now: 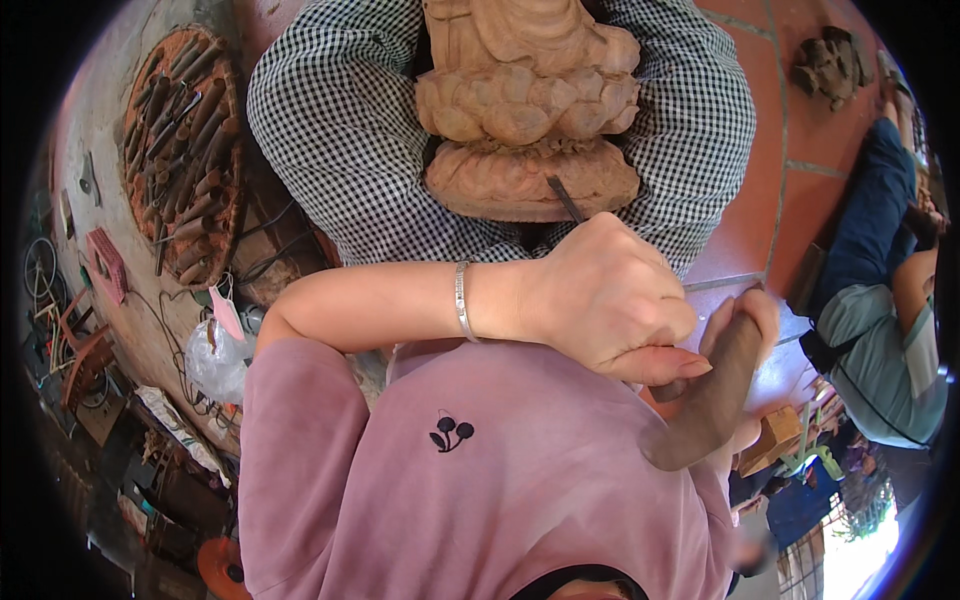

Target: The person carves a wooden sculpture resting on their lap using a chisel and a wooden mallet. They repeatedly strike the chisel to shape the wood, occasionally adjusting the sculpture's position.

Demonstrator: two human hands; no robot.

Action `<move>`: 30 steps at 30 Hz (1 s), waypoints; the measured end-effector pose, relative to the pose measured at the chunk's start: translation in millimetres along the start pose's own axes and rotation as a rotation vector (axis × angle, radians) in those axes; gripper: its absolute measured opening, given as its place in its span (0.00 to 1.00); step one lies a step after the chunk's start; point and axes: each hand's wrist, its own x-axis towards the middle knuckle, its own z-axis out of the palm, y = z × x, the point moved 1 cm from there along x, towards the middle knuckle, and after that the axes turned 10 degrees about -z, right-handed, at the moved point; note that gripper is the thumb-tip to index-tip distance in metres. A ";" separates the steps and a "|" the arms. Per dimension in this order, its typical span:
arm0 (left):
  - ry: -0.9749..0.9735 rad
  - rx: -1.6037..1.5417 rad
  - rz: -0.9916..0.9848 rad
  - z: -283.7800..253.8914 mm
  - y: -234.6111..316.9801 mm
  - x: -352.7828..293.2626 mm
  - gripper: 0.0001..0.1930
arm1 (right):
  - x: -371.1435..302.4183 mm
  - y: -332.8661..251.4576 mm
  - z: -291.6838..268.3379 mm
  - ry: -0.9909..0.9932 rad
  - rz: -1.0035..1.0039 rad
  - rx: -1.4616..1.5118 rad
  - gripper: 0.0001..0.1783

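A brown wooden carving (530, 105) with a robed figure on a lotus-petal base lies between my knees, its lower base nearest to me. My left hand (615, 300), with a silver bracelet at the wrist, is closed in a fist round a carving chisel (566, 200). The thin dark blade slants from the fist to the carving's lower base and appears to touch it; the handle is hidden. To the right, my right hand (765, 318) is wrapped round a club-shaped wooden mallet (705, 410). The mallet's rounded end is close beside my left thumb; whether they touch I cannot tell.
On the left, a round basket (236, 190) holds several carving tools. Near it lie a pink brick-like block (104, 265), a clear plastic bag (215, 360) and cables. Another person (885, 330) sits at the right. A dark wood piece (832, 68) rests on the tiled floor (735, 215).
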 end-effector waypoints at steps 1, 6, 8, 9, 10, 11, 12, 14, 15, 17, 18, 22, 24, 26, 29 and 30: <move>0.004 0.001 0.003 -1.8 -0.2 -0.6 0.25 | 1.2 1.1 -3.9 -0.123 0.050 -0.170 0.19; -0.007 -0.019 0.026 -0.2 -0.7 -2.1 0.25 | 25.5 -4.1 6.9 0.028 -0.305 0.269 0.21; -0.001 -0.029 0.029 -1.2 -2.0 -2.4 0.24 | 29.9 0.3 0.3 -0.172 -0.326 -0.169 0.20; -0.011 -0.025 0.034 -1.1 -2.6 -3.9 0.24 | 34.8 -5.2 1.5 -0.143 -0.319 -0.202 0.18; -0.020 -0.021 0.038 -1.0 -3.0 -5.8 0.24 | 33.5 -5.8 2.1 -0.072 -0.313 -0.037 0.18; -0.029 -0.017 0.042 -1.5 -3.3 -6.9 0.24 | 30.6 -5.2 3.0 -0.001 -0.305 0.127 0.18; -0.048 -0.010 0.044 -1.3 -3.0 -7.4 0.24 | 24.6 -5.4 3.3 0.075 -0.288 0.290 0.18; -0.087 0.005 0.050 -1.5 -3.1 -7.0 0.23 | 24.3 -9.2 15.1 0.104 -0.357 0.241 0.17; -0.077 -0.004 0.048 -3.6 -4.2 -7.0 0.23 | 33.8 -10.4 9.8 -0.040 -0.355 0.035 0.17; -0.058 -0.019 0.046 -7.0 -5.8 -7.1 0.23 | 40.2 -9.0 6.0 -0.156 -0.332 -0.216 0.17; -0.070 -0.020 0.044 -6.5 -5.0 -6.9 0.24 | 32.0 -4.4 8.7 -0.043 -0.339 -0.037 0.17; -0.084 -0.011 0.041 -6.8 -3.7 -5.9 0.25 | 35.3 -4.4 19.7 0.057 -0.385 0.221 0.19; -0.076 0.000 0.049 -8.6 -4.5 -5.3 0.25 | 41.2 -6.4 8.5 -0.202 -0.361 -0.144 0.19; -0.067 0.012 0.065 -12.1 -6.6 -3.5 0.25 | 41.3 -11.5 6.4 -0.157 -0.322 -0.083 0.19; -0.116 0.014 0.224 -9.9 1.9 -2.0 0.21 | 23.5 -7.0 18.3 0.020 -0.302 0.257 0.21; -0.116 0.011 0.223 -7.5 2.9 -1.9 0.22 | 25.7 -9.0 17.9 -0.005 -0.278 0.256 0.21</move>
